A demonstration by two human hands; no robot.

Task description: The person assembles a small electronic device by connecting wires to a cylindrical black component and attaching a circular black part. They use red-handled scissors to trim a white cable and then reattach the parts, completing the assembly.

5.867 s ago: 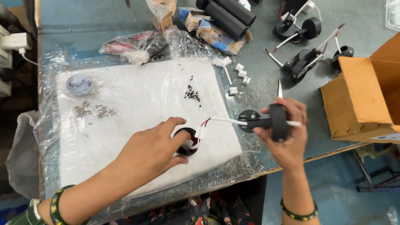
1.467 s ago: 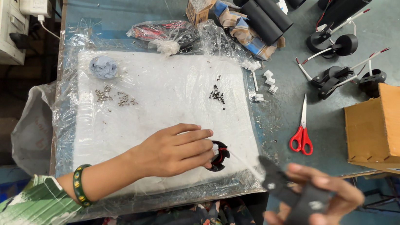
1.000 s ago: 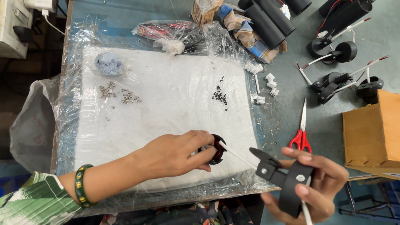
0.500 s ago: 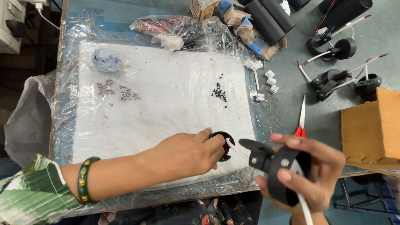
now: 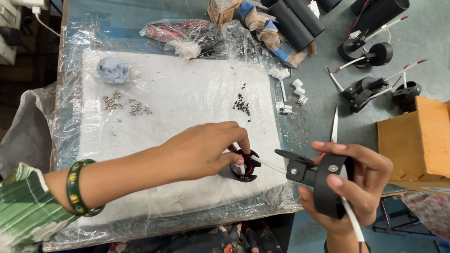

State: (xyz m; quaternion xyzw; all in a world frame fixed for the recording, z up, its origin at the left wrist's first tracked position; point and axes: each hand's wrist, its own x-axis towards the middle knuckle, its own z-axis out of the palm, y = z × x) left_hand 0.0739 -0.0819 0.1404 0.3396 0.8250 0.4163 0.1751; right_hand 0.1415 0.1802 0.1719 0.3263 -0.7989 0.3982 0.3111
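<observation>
Since half a second ago your right hand (image 5: pixel 349 182) has lifted the black lamp fitting (image 5: pixel 325 181) a little and drawn it closer to the ring. Your fingers are wrapped tight around the fitting's round body, just off the white pad's (image 5: pixel 183 100) front right corner, and its white cable (image 5: pixel 353 224) trails down past your wrist. Your left hand (image 5: pixel 206 148) rests on the pad near its front edge, fingertips pinched on the black ring (image 5: pixel 243 165), which lies flat there. A thin white wire (image 5: pixel 270 165) runs between ring and fitting. Scissors (image 5: pixel 335 126) lie on the table just behind your right hand.
</observation>
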